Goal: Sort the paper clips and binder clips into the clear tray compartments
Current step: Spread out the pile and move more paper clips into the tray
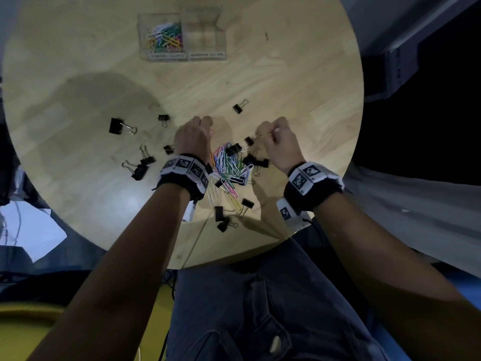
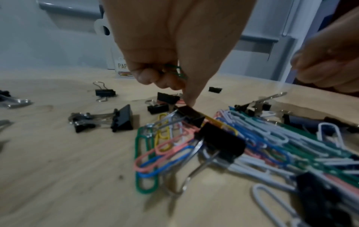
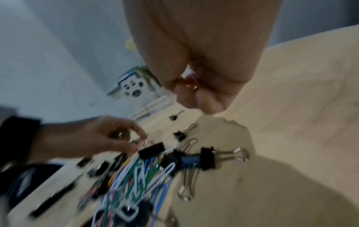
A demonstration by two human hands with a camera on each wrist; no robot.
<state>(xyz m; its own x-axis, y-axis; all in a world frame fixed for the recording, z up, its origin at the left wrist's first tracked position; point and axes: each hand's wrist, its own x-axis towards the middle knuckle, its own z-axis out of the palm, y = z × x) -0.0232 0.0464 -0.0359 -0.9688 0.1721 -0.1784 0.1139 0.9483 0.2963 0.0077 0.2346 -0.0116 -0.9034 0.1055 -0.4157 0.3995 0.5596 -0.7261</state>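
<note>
A clear tray (image 1: 182, 57) stands at the table's far side; its left compartment holds coloured paper clips (image 1: 166, 37), its right compartment (image 1: 205, 35) looks empty. A mixed pile of paper clips and black binder clips (image 1: 231, 165) lies between my hands. My left hand (image 1: 203, 123) is curled round green paper clips (image 2: 174, 71), and one straight finger touches a small black binder clip (image 2: 191, 113) on the pile. My right hand (image 1: 273, 131) hovers over the pile's right side with its fingers curled (image 3: 194, 92) round a small pinkish thing, seemingly a paper clip.
Loose binder clips lie around the pile: a large one (image 1: 115, 125) at the left, small ones (image 1: 163, 118) (image 1: 238, 108) further back, several (image 1: 222, 217) near the front edge. The round wooden table (image 1: 299, 74) ends just before my lap. White paper (image 1: 33, 230) lies off its left.
</note>
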